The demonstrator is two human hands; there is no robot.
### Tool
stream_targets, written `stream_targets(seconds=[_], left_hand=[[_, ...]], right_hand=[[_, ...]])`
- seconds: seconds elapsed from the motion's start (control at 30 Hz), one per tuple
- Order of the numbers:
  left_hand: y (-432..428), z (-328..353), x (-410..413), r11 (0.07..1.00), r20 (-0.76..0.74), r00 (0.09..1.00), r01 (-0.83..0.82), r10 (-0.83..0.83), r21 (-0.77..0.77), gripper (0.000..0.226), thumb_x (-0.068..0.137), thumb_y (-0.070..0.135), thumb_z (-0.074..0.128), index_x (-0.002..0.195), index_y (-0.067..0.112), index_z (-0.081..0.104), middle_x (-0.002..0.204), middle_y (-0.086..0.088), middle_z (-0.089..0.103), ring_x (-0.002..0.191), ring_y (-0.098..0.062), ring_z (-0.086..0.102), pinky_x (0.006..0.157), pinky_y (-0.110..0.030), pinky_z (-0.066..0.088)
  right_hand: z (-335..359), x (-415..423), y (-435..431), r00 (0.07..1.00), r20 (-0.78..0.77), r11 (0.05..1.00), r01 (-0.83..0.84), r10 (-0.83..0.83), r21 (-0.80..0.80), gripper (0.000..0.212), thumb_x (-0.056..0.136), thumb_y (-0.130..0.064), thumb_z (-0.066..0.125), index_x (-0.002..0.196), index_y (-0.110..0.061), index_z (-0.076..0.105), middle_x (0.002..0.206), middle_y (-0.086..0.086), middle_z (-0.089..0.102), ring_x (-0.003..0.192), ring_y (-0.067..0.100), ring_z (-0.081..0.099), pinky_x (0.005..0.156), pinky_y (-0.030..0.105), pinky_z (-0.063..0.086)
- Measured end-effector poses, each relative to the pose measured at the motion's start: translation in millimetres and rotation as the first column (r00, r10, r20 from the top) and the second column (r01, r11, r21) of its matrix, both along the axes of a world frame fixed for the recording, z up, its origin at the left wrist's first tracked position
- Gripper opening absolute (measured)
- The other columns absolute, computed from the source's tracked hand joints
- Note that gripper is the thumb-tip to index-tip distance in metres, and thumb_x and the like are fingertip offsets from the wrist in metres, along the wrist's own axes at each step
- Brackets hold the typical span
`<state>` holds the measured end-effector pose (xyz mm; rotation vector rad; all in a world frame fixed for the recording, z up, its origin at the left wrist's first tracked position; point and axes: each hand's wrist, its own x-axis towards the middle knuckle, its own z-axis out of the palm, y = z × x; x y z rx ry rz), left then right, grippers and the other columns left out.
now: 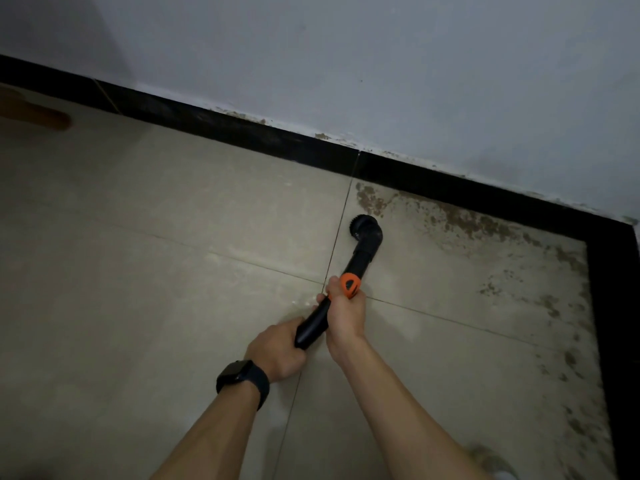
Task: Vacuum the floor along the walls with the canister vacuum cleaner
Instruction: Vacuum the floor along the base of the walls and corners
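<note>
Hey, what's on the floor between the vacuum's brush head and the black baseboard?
In the head view, only floor tile with a patch of brown dirt lies between the brush head and the baseboard; nothing else sits there.

— What sort of place was it?
— An indoor room, likely in a home: large beige ceramic floor tiles (138, 237) with thin grout lines met a plain pale painted wall (381, 64).
— Anything else?
— A glossy black skirting strip (225, 124) ran along the wall's foot and turned a corner; brown grime patches (460, 220) lay beside it.
</note>
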<state>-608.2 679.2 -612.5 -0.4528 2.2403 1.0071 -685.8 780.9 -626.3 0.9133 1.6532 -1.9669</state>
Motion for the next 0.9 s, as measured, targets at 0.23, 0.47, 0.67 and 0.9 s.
stream_targets(seconds=[0.23,0.47,0.67,0.9], left_hand=[[39,3,-25,0.996,0.015,0.999,-0.046,0.045,0.071,0.041,0.070,0.011,0.063,0.105,0.029,0.055,0.087,0.004,0.062,0.081,-0.021,0.061,0.067,-0.028,0.051],[42,-7,-32,0.998,0.001,0.999,-0.042,0.042,0.040,0.036,0.073,0.014,0.064,0.103,0.026,0.048,0.094,-0.002,0.062,0.085,-0.024,0.063,0.073,-0.034,0.055],[38,-10,-36,0.999,-0.073,0.997,-0.040,0.038,-0.032,0.037,0.082,0.025,0.067,0.112,0.021,0.045,0.102,-0.003,0.061,0.087,-0.022,0.063,0.077,-0.038,0.056],[31,-13,-32,0.988,-0.205,0.978,-0.061,0.031,-0.143,0.048,0.087,0.047,0.064,0.120,0.023,0.040,0.111,0.001,0.054,0.092,-0.019,0.059,0.075,-0.038,0.055]], right_hand=[[4,-30,28,0.999,-0.023,0.998,-0.026,0.028,0.064,0.036,0.103,-0.024,0.062,0.129,-0.002,0.052,0.080,0.002,0.061,0.064,0.014,0.060,0.068,0.036,0.053],[0,-45,30,0.998,-0.035,0.997,-0.058,0.059,0.049,0.033,0.102,-0.025,0.063,0.127,-0.005,0.054,0.089,0.004,0.061,0.070,0.015,0.061,0.067,0.034,0.054],[-1,-63,20,0.994,-0.046,0.994,-0.092,0.095,0.063,0.035,0.101,-0.024,0.063,0.128,-0.005,0.054,0.090,0.004,0.061,0.072,0.015,0.061,0.067,0.033,0.053],[-4,-84,11,0.993,-0.050,0.990,-0.098,0.104,0.102,0.033,0.101,-0.027,0.062,0.127,-0.007,0.054,0.091,0.002,0.061,0.073,0.014,0.061,0.072,0.036,0.053]])
